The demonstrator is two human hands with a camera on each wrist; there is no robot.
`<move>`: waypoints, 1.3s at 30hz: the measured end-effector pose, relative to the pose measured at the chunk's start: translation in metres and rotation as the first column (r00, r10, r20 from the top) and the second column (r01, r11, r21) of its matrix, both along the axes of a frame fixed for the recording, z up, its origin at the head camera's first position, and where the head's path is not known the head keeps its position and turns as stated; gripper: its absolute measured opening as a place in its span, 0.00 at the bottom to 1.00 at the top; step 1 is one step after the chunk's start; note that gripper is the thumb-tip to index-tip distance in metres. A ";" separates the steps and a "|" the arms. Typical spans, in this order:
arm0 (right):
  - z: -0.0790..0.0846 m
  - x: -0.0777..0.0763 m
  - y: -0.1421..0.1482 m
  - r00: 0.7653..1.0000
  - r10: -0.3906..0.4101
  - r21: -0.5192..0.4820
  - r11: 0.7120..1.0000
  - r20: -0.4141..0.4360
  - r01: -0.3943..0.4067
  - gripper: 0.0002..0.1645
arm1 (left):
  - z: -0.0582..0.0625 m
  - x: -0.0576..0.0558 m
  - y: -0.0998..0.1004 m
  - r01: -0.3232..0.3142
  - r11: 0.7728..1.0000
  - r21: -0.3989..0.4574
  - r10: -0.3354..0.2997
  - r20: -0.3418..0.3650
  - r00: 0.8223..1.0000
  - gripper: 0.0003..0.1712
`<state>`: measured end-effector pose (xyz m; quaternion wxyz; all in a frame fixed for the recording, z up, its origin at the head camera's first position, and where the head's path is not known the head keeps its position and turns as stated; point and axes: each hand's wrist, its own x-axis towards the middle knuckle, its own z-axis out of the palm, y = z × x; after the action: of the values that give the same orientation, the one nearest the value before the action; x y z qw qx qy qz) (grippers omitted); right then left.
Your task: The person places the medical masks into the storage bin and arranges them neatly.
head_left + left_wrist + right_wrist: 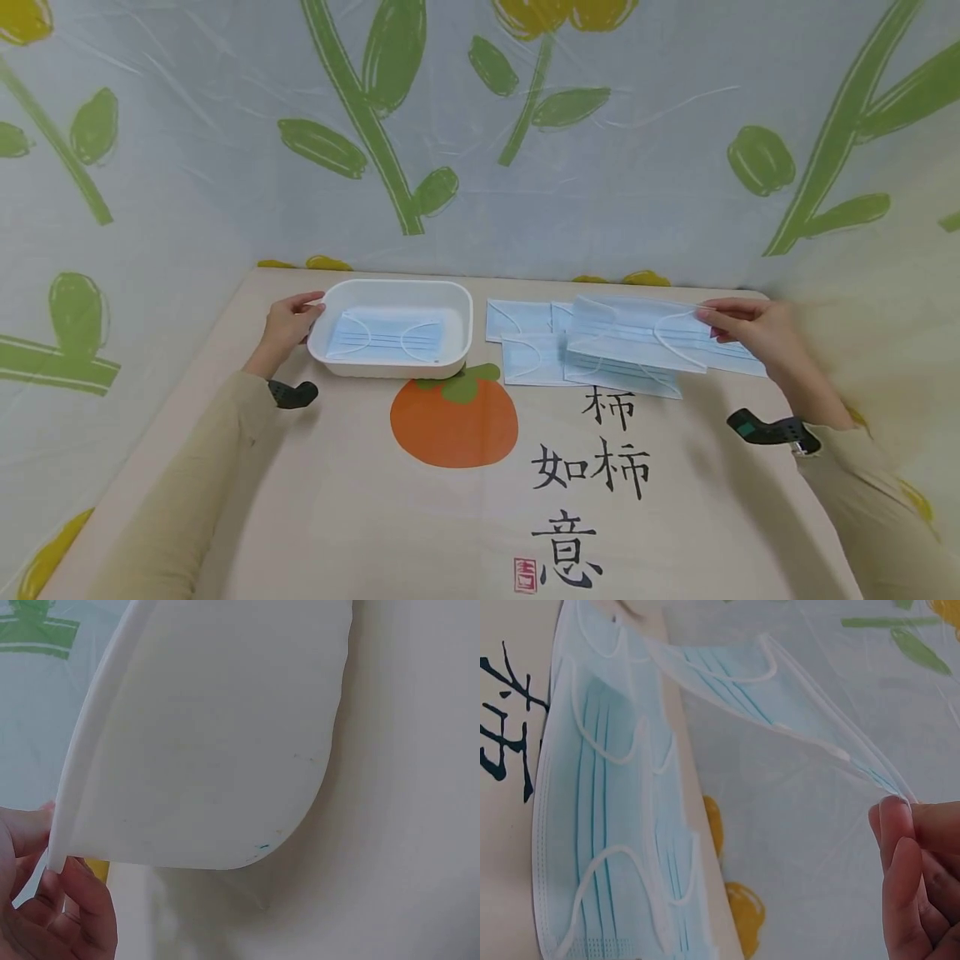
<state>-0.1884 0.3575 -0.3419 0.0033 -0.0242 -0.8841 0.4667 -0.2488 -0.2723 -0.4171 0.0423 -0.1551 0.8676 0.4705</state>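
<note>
My left hand (288, 327) pinches the left rim of a white plastic basin (467, 333); in the left wrist view, thumb and fingers (86, 896) grip the edge of its wall (202, 735). Inside lies a light blue face mask (386, 337) with white ear loops. My right hand (757, 323) pinches one end of another face mask (637, 329), raised above the others. In the right wrist view that held mask (780, 712) slants away from the fingertips. Below it several more face masks (528, 362) lie overlapping on the table, partly hidden by the held one.
The beige table cover (337, 500) bears an orange persimmon print (453, 425) and black characters (588, 475). A pale curtain with green leaf prints (465, 208) stands behind the table. Dark wrist straps (772, 429) sit on both forearms.
</note>
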 end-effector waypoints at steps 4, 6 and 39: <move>0.004 -0.003 -0.018 0.999 0.001 -0.018 1.000 -0.037 -0.001 0.04 | 0.001 0.002 -0.001 0.001 1.000 -0.001 -0.001 -0.001 1.000 0.26; 0.005 -0.004 -0.027 0.999 0.001 -0.030 1.000 -0.037 -0.002 0.03 | 0.001 0.002 -0.001 0.001 1.000 0.000 -0.001 -0.004 1.000 0.25; 0.013 -0.041 -0.140 0.990 0.143 -0.084 0.986 -0.013 -0.143 0.27 | 0.001 0.001 0.004 -0.056 0.998 0.029 0.056 -0.002 0.998 0.25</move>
<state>-0.2293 0.2174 -0.3291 -0.0283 0.0407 -0.8631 0.5026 -0.2479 -0.2681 -0.4166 0.0302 -0.1783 0.8561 0.4841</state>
